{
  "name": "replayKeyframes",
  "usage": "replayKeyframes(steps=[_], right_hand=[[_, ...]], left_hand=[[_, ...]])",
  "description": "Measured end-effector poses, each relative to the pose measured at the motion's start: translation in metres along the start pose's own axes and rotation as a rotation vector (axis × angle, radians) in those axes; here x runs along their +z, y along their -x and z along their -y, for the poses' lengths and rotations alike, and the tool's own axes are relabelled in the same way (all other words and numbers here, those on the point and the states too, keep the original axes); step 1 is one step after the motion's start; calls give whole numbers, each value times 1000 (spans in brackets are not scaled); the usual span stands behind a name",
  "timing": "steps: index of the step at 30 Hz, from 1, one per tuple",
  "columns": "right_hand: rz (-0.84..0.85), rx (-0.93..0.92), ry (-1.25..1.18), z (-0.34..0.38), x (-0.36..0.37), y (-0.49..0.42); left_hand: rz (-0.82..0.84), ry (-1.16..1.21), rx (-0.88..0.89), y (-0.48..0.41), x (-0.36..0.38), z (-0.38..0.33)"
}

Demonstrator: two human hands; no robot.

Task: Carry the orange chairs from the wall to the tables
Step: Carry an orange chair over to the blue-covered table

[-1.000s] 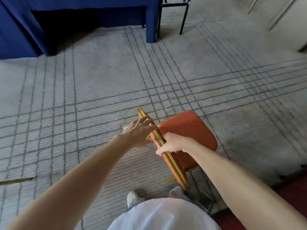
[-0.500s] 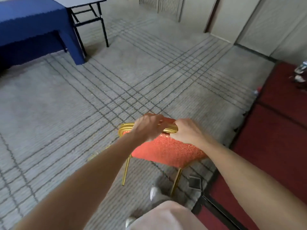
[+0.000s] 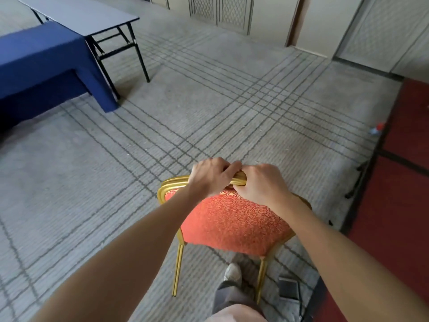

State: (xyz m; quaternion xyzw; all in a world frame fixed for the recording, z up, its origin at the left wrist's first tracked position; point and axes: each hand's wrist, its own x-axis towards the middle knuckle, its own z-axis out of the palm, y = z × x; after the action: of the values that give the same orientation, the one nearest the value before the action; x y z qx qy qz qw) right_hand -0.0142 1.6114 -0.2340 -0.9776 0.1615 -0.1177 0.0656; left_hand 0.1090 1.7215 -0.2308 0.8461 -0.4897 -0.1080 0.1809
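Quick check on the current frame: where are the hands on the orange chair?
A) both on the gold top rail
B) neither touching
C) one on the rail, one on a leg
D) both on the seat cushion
A: the left hand and the right hand both curl round the gold top rail of the orange chair, side by side.

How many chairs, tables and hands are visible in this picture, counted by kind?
Orange chair: 1
Tables: 2 (blue-covered table, bare grey table)
Hands: 2 (left hand, right hand), both gripping the chair's gold frame
Total: 5
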Motion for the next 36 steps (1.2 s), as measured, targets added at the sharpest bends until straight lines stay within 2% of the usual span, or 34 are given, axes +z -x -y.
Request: replayKeyframes(steps=[5, 10, 14, 19, 21, 23, 31, 33, 36], right_hand=[[-24, 37, -50, -46, -7, -63], [78, 76, -118, -80, -6, -117], [156, 258, -193, -101, -1, -162], [-17, 271, -53, -135, 13, -207], [-19, 285, -62, -151, 17, -228], [22, 297, -78, -170, 25, -255], [345, 292, -196, -227, 24, -370], [352, 275, -201, -230, 20, -394], [304, 216, -133, -237, 7, -438]], left_hand=[[-21, 14, -48, -82, -10, 1], [-49, -135, -59, -149, -11, 5], [-65, -202, -21, -199, -14, 14], [-109, -220, 16, -264, -15, 21], [-125, -196, 14, -290, -13, 26], [-113, -192, 11, -321, -13, 33], [54, -280, 185, -440, -29, 58], [39, -277, 215, -463, -37, 67], [7, -181, 140, -498, -61, 75]])
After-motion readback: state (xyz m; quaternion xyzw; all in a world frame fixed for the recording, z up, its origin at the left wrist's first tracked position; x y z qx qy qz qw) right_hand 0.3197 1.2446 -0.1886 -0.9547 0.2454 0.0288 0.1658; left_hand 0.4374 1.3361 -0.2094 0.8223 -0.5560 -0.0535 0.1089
